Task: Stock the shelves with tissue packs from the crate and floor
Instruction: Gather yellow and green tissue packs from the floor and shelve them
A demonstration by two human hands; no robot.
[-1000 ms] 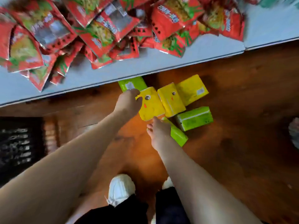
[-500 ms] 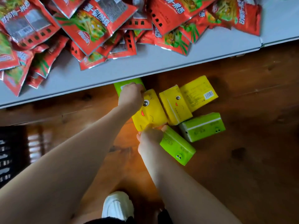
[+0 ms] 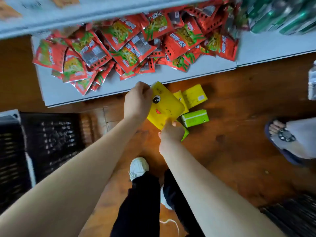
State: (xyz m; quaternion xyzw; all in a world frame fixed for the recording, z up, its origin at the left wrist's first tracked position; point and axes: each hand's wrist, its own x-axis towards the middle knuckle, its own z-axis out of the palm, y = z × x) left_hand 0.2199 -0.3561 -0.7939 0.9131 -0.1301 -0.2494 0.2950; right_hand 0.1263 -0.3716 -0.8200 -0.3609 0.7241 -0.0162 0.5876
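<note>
A yellow tissue pack with a cartoon face (image 3: 165, 106) is lifted off the wooden floor, held between both hands. My left hand (image 3: 137, 101) grips its upper left edge. My right hand (image 3: 171, 132) holds its lower corner and also closes on a green tissue pack (image 3: 185, 134), mostly hidden under the hand. On the floor behind lie two more yellow packs (image 3: 195, 95) and another green pack (image 3: 195, 118). The grey shelf (image 3: 68, 93) runs just above them.
Several red snack bags (image 3: 130, 47) cover the low shelf. Green bottles (image 3: 282, 16) stand at the top right. A black crate (image 3: 49, 139) sits on the floor at left. Another person's sandalled foot (image 3: 282, 135) is at right, with a water bottle (image 3: 312, 81) beyond it.
Both hands have closed on the face-printed yellow pack and raised it off the floor toward the shelf edge. The camera has risen and pulled back, bringing the crate and the other foot into view.
</note>
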